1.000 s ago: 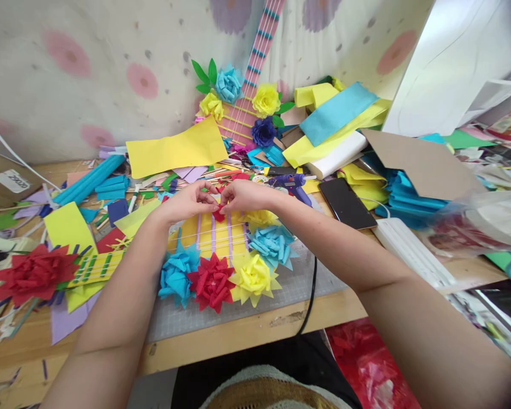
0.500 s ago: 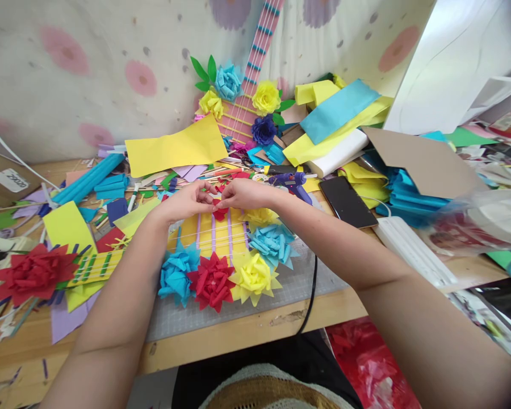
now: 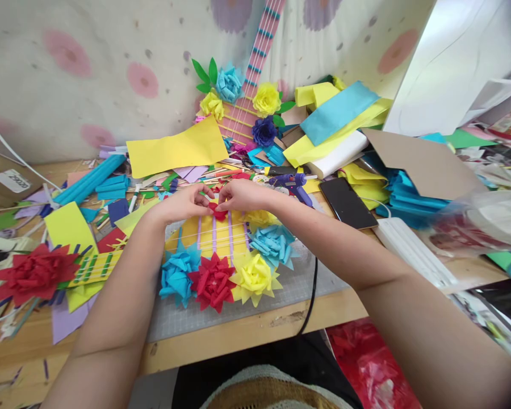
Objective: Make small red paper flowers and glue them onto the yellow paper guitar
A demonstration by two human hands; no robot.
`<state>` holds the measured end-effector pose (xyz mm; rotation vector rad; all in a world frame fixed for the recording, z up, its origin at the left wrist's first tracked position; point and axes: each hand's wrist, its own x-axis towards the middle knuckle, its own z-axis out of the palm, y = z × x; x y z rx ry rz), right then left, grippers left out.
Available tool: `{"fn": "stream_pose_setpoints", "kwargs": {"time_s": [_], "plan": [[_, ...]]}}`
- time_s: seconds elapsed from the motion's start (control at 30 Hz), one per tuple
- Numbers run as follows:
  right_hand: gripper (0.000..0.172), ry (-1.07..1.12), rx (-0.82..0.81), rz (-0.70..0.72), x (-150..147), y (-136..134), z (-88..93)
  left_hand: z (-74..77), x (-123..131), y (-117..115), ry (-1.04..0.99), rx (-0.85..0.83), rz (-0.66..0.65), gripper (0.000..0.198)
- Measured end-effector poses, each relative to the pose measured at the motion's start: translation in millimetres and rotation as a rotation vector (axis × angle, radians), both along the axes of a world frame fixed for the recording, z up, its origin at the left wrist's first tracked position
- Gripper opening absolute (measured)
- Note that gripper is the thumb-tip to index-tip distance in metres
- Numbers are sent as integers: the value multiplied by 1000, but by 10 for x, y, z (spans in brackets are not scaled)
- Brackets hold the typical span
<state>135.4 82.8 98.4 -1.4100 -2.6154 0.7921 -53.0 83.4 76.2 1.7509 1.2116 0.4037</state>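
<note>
A small red paper flower [image 3: 218, 211] sits at the far edge of a yellow paper guitar [image 3: 223, 236] with purple strips and white strings. My left hand [image 3: 196, 200] has its fingers curled at the flower's left side, fingertips touching it. From the right, my right hand [image 3: 238, 196] pinches the same flower between thumb and fingers. Along the guitar's near side are a blue flower [image 3: 179, 275], a larger red flower [image 3: 213, 282] and a yellow flower [image 3: 256, 278]. Another blue flower [image 3: 273, 243] lies to their right.
A purple glue gun [image 3: 290, 180] lies beyond my right wrist, near a black phone [image 3: 347, 203]. A pink paper guitar [image 3: 238, 120] leans at the back. Paper scraps crowd both sides, and a black cable [image 3: 314, 289] hangs over the table's front edge.
My fingers have shifted slightly around the small red flower, and less red shows above it. The arms have hardly moved.
</note>
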Motion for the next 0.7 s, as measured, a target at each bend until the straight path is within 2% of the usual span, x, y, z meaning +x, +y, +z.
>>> {"fn": "stream_pose_setpoints", "kwargs": {"time_s": [0.2,0.3,0.37,0.53,0.63,0.7], "plan": [[15,54,-7,-30,17,30,-2,16,-20,-1,41,-31,-16,46],[15,68,-24,-14,47,38,-1,37,-29,-1,62,64,16,44],[15,61,-14,15,46,38,-6,43,-7,-9,24,119,39,42],[17,57,13,35,27,59,-38,15,91,-23,-83,88,66,35],[18,144,24,-14,143,59,20,18,115,-31,-66,111,128,29],[21,255,94,-91,332,21,120,29,117,-38,-48,104,166,26]]}}
